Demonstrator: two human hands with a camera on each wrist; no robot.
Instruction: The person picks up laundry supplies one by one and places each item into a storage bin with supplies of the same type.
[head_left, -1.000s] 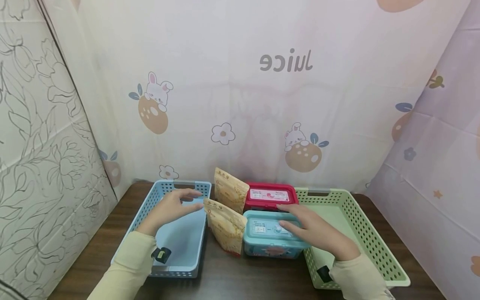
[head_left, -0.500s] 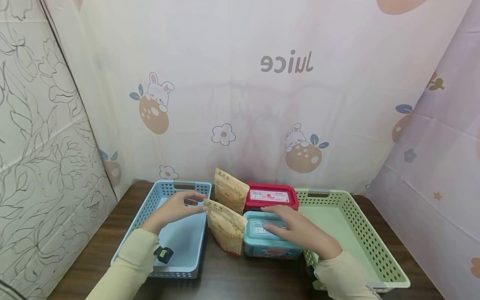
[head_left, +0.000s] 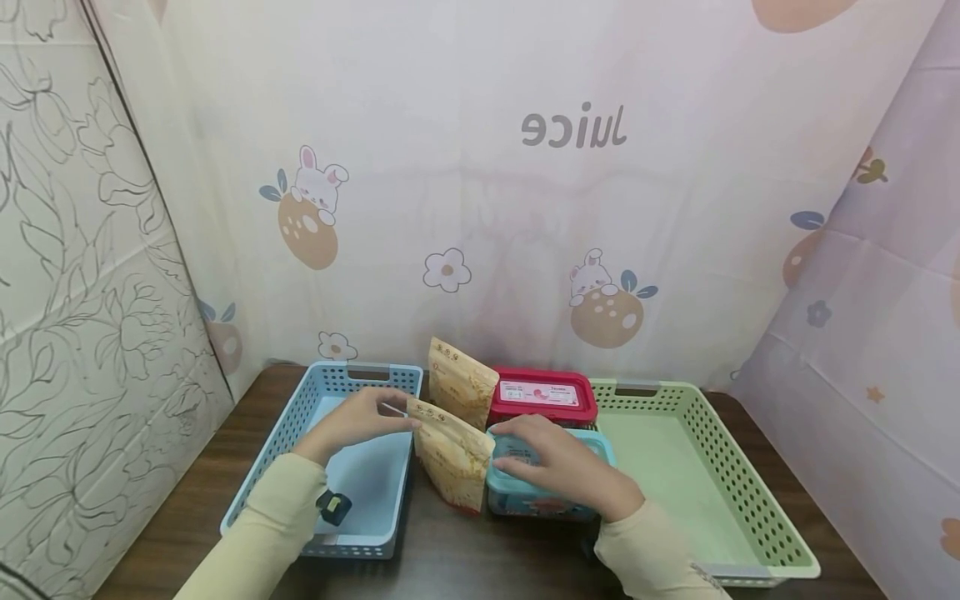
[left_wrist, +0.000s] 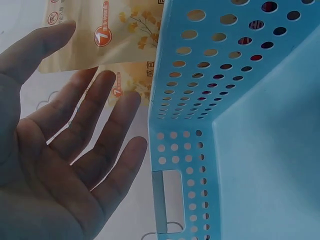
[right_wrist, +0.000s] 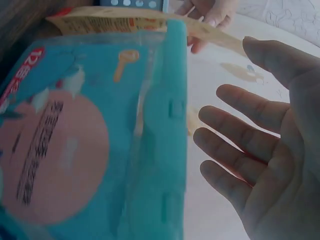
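At the upper left corner of the front yellow pouch (head_left: 450,454) is my left hand (head_left: 352,423). Its thumb lies on the near side and its fingers reach behind, spread apart in the left wrist view, where the pouch (left_wrist: 105,37) is not pinched. Over the lid of the teal box (head_left: 600,446) hovers my right hand (head_left: 562,462), fingertips close to the same pouch's right edge. The right wrist view has those fingers (right_wrist: 235,135) spread and holding nothing beside the box. A second yellow pouch (head_left: 461,383) stands upright behind the first.
A blue perforated basket (head_left: 360,500) stands left of the pouches. Behind the teal box sits a box with a red lid (head_left: 555,408). On the right is a green perforated basket (head_left: 675,467). All stand on a dark wooden table (head_left: 450,558), with a printed curtain (head_left: 480,208) behind.
My right hand has moved left across the teal box towards the front pouch. My left hand has shifted slightly right to that pouch's corner. The pouches, boxes and baskets have stayed put.
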